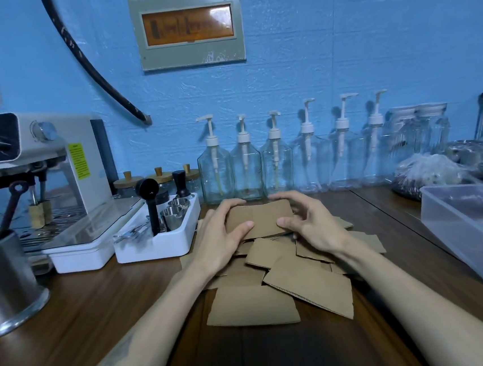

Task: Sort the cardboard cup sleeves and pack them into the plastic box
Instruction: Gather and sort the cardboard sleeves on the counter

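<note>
While your sorting is underway, the dark wood counter (101,329) carries a loose pile (275,274) of flat, brown, curved-edged sleeves. Right of the pile sits the translucent, seemingly empty box (474,219). Your left hand (224,234) and right hand (306,221) pinch one sleeve (260,219) above the pile; next, square it.

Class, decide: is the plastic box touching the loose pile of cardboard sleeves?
Apart. The head view shows bare wooden table between the plastic box and the pile.
</note>
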Action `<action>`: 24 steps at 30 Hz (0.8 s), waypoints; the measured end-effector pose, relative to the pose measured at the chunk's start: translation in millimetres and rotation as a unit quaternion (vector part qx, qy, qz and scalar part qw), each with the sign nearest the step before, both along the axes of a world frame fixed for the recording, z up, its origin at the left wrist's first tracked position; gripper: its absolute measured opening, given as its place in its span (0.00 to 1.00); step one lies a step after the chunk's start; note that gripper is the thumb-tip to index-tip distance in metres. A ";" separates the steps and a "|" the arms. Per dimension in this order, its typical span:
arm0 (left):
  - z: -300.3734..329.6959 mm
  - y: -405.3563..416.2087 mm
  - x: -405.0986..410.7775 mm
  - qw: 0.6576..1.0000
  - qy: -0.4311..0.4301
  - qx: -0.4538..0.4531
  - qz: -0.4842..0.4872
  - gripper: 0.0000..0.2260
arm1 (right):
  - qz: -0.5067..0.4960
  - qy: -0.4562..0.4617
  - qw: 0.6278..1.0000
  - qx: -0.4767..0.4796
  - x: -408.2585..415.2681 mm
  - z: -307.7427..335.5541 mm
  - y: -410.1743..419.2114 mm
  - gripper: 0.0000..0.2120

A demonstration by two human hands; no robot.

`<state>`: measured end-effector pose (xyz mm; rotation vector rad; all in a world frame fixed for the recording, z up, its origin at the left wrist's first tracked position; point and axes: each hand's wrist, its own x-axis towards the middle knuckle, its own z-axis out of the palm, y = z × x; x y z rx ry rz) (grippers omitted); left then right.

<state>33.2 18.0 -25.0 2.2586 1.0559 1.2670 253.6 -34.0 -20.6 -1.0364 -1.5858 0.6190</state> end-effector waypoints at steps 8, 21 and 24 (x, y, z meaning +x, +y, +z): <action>4.4 -9.3 -4.1 0.999 -0.035 0.032 -0.001 0.17 | -0.062 0.062 0.996 -0.020 16.5 3.0 0.2 0.18; -3.1 -52.4 7.7 0.956 0.264 0.062 -0.116 0.28 | -0.065 0.022 0.997 -0.031 13.7 2.1 -2.1 0.20; -1.9 -50.2 5.7 0.967 0.212 0.004 -0.144 0.21 | -0.063 0.022 0.997 -0.036 12.5 4.2 -5.8 0.19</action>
